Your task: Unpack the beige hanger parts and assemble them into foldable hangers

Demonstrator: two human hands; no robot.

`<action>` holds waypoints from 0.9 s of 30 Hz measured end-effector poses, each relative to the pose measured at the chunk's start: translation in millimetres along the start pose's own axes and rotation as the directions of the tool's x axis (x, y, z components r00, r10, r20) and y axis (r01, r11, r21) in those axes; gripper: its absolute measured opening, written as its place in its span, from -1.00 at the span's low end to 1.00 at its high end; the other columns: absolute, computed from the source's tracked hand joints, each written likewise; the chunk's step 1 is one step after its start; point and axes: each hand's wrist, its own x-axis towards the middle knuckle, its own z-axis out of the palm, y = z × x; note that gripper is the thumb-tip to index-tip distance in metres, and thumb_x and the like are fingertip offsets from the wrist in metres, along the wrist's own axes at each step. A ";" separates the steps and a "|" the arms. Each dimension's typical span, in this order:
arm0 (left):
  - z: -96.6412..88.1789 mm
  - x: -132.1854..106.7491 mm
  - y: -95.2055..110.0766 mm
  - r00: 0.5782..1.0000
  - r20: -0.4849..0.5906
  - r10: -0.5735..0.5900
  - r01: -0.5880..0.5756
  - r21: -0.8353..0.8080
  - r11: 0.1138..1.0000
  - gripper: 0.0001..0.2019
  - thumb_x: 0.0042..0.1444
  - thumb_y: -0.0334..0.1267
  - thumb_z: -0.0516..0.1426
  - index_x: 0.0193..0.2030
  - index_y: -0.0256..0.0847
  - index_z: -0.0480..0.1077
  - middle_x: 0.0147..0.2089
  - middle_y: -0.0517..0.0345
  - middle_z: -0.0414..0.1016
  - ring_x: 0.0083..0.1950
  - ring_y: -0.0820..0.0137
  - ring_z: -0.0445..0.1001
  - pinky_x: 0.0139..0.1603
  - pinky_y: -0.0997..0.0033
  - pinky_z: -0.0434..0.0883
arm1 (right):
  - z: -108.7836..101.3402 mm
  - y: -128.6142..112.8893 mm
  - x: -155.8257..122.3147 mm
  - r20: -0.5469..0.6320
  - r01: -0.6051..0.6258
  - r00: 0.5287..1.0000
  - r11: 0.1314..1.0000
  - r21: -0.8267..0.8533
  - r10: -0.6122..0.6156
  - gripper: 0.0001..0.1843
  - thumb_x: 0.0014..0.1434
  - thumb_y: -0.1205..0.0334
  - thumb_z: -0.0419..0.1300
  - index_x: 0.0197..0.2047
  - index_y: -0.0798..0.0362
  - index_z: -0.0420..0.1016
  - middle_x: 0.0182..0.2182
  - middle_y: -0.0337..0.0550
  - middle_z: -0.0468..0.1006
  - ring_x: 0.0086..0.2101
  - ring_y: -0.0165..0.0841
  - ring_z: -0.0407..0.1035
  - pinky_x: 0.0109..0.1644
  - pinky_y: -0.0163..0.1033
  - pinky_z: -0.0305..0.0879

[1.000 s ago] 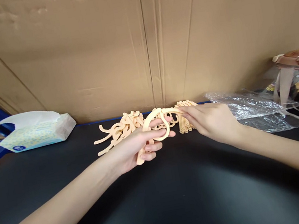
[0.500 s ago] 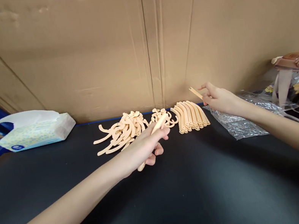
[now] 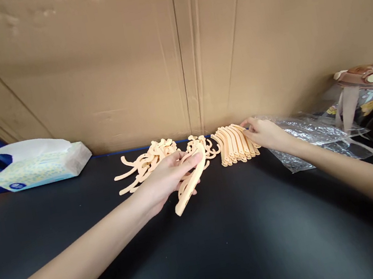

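My left hand (image 3: 176,175) is closed around a curved, pale wood-coloured strip (image 3: 193,180), which slants down toward me. At least one more strip shows under its fingers. A neat row of similar curved strips (image 3: 232,145), with small holes at the near ends, lies to the right of it. At that row's right end, my right hand (image 3: 259,132) pinches a strip against the others; its fingertips partly cover it. Behind my left hand spreads a loose pile of curved strips (image 3: 141,166), and a smaller heap of hooked pieces (image 3: 211,147) sits between pile and row.
A tissue pack (image 3: 39,165) stands at the left on the black table (image 3: 208,260). Clear plastic bags (image 3: 306,142) and a bottle with a brown lid (image 3: 365,79) are at the right. Cardboard (image 3: 105,67) rises along the back edge.
My right hand has lowered its strips from above onto the right end of the row. My left hand has turned, so the held strip now faces me more fully.
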 end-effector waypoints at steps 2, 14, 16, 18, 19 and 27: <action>-0.8 2.1 -1.1 0.999 -0.043 -0.005 0.003 -0.043 0.999 -0.67 0.11 0.03 0.16 -0.25 -0.24 0.29 -0.35 0.21 0.36 -0.41 0.50 0.38 -0.39 0.45 0.45 | -1.1 -0.7 -1.3 -0.001 0.008 1.000 1.000 -0.014 -0.008 -0.67 0.23 0.16 -0.05 -0.03 0.08 0.39 -0.38 -0.13 0.56 -0.38 -0.26 0.41 -0.38 -0.26 0.14; 18.5 -5.8 0.3 0.987 -0.037 0.157 -0.160 -0.326 0.932 -0.80 0.29 -0.18 0.01 -0.15 -0.27 0.33 0.01 -0.06 0.46 0.02 0.27 0.45 0.08 0.18 0.40 | -25.7 -72.8 -51.8 0.068 0.276 0.920 0.762 0.586 -0.386 -0.62 0.25 -0.08 0.01 -0.28 0.04 0.47 -0.38 -0.20 0.52 -0.39 -0.40 0.36 -0.33 -0.29 0.22; 22.1 -11.3 3.6 0.981 -0.009 0.192 -0.186 -0.306 0.934 -0.80 0.28 -0.14 0.02 -0.15 -0.24 0.32 -0.01 0.00 0.47 0.02 0.28 0.44 0.11 0.19 0.37 | -28.0 -86.0 -63.0 0.061 0.264 0.905 0.666 0.698 -0.422 -0.69 0.16 -0.04 0.15 -0.27 0.04 0.48 -0.34 -0.21 0.53 -0.35 -0.40 0.38 -0.28 -0.29 0.27; 23.9 -16.0 7.6 0.974 -0.004 0.228 -0.220 -0.271 0.937 -0.81 0.27 -0.13 0.03 -0.17 -0.21 0.31 -0.03 0.06 0.46 0.01 0.31 0.44 0.12 0.21 0.34 | -31.8 -89.8 -67.2 0.037 0.232 0.920 0.618 0.751 -0.391 -0.72 0.13 -0.01 0.20 -0.27 0.05 0.48 -0.34 -0.19 0.53 -0.34 -0.38 0.39 -0.27 -0.28 0.29; 24.0 -17.6 9.7 0.968 -0.015 0.249 -0.245 -0.245 0.938 -0.82 0.27 -0.14 0.03 -0.19 -0.21 0.31 -0.04 0.08 0.45 0.01 0.32 0.43 0.11 0.22 0.32 | -34.7 -88.7 -66.8 0.031 0.219 0.927 0.607 0.764 -0.373 -0.72 0.13 0.00 0.20 -0.27 0.06 0.49 -0.34 -0.19 0.53 -0.34 -0.38 0.40 -0.27 -0.28 0.30; 17.0 -15.7 11.4 0.886 -0.117 0.448 -0.390 0.335 0.858 -0.71 0.27 -0.11 -0.05 -0.45 -0.18 0.19 -0.42 0.25 0.19 -0.34 0.43 0.21 -0.35 0.47 0.16 | -52.3 -73.4 -60.3 -0.177 0.431 0.902 0.839 0.333 -0.393 -0.72 0.26 0.06 0.05 -0.15 0.03 0.47 -0.37 -0.13 0.55 -0.40 -0.34 0.39 -0.40 -0.29 0.17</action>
